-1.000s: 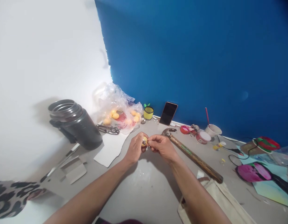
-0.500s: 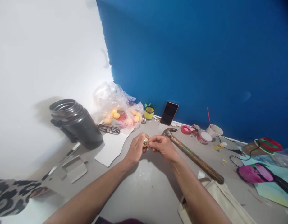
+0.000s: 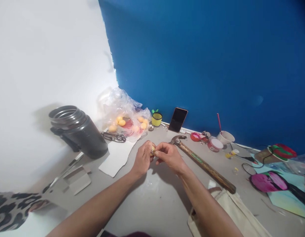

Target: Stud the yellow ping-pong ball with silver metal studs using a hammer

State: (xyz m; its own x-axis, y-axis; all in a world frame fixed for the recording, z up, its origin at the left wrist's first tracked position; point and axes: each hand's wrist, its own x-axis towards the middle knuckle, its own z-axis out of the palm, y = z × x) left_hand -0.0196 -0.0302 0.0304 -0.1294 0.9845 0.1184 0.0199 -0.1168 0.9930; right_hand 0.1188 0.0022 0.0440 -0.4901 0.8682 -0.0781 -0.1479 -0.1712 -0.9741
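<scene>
Near the centre of the head view, my left hand (image 3: 142, 158) is closed round a small yellow and silvery round object (image 3: 152, 151). My right hand (image 3: 169, 156) meets it from the right, thumb and forefinger pinched at the object's edge. Whether those fingertips grip the object itself or a tiny part on it is too small to tell. Both hands are held over the grey table (image 3: 152, 204). Just right of my right hand lies a claw hammer (image 3: 206, 166) with a wooden handle, its head toward the wall.
At left stand an open dark flask (image 3: 89, 133), glasses (image 3: 114, 137), white paper (image 3: 117, 154) and a plastic bag with yellow balls (image 3: 127, 112). A phone (image 3: 178, 119) leans on the blue wall. Rightward are a cup (image 3: 225, 137), jars, a pink-painted item (image 3: 268, 181) and a cloth bag (image 3: 238, 210).
The view has shifted slightly. My left hand covers a little more of the small object, and the fingers of my right hand have changed their pose at its edge.
</scene>
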